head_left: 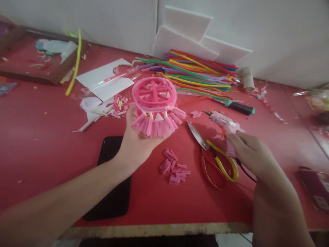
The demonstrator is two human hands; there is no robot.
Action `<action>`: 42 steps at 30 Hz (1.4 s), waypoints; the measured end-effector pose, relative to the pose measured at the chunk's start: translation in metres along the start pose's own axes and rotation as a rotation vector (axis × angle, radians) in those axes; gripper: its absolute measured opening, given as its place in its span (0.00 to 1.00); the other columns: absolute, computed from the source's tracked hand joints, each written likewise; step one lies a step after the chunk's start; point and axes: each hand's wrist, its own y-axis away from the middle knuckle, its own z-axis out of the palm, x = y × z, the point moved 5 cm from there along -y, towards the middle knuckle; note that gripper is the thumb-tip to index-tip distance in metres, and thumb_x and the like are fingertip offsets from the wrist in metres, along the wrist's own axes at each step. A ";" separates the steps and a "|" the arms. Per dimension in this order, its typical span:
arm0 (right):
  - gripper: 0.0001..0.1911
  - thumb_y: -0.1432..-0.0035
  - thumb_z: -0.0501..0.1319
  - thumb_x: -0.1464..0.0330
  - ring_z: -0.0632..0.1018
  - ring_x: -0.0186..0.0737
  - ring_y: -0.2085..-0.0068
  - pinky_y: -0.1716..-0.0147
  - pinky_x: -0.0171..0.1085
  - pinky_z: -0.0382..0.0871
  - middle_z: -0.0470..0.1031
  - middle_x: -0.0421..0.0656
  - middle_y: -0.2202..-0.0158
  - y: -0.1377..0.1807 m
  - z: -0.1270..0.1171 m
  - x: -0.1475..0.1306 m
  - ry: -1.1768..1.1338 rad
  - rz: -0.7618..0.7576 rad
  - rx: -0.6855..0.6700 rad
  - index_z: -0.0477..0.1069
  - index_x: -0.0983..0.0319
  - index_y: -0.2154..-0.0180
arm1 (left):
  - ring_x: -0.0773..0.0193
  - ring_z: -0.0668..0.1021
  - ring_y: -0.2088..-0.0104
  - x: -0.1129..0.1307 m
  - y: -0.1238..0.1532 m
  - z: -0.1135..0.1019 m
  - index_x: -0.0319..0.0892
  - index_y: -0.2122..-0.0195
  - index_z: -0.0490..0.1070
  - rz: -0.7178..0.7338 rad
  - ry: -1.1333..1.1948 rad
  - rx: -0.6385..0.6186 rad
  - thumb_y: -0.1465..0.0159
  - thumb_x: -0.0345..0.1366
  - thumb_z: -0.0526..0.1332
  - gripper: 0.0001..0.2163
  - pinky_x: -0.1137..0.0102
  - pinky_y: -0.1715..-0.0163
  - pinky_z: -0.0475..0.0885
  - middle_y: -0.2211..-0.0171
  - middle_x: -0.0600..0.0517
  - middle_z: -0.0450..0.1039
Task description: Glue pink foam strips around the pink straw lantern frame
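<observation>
My left hand [140, 144] is closed round a pink craft piece [155, 94], which has a ring-shaped top with crossing bars and a fringe of short pink strips below. It is held up over the table, and my fingers are partly hidden behind it. On the right, my right hand [246, 147] is on a pink hot glue gun [222, 120] with an orange trigger, its nozzle pointing left. Scissors [205, 145] with one red and one yellow handle lie beside the gun. Between my hands rests a small pile of cut pink strips [172, 166].
A black phone [113, 195] lies under my left forearm. Colourful pipe cleaners [200, 72] are heaped at the back, before white foam boards [185, 34]. A cutter knife [240, 107], a cardboard tube [248, 79], white paper [102, 80] and a tray [51, 77] also lie around.
</observation>
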 end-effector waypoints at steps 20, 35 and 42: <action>0.04 0.36 0.63 0.70 0.73 0.44 0.53 0.54 0.43 0.72 0.74 0.45 0.56 0.045 0.035 -0.098 -0.003 -0.673 -0.501 0.77 0.57 0.59 | 0.48 0.81 0.47 0.004 0.001 0.000 0.47 0.52 0.62 -0.106 -0.083 0.042 0.51 0.35 0.77 0.30 0.45 0.41 0.72 0.48 0.45 0.77; 0.07 0.33 0.58 0.76 0.78 0.33 0.60 0.59 0.33 0.74 0.77 0.41 0.63 0.036 0.028 -0.093 -0.291 -0.610 -0.256 0.71 0.59 0.60 | 0.51 0.82 0.55 0.002 0.005 0.003 0.46 0.56 0.62 -0.116 -0.030 0.015 0.54 0.30 0.77 0.28 0.51 0.50 0.78 0.55 0.48 0.77; 0.07 0.36 0.63 0.76 0.82 0.34 0.62 0.59 0.33 0.78 0.81 0.40 0.65 0.038 0.019 -0.104 -0.331 -0.643 -0.055 0.75 0.59 0.58 | 0.50 0.80 0.54 -0.002 0.008 0.006 0.48 0.56 0.61 -0.066 -0.027 -0.102 0.54 0.35 0.79 0.31 0.48 0.48 0.78 0.55 0.48 0.74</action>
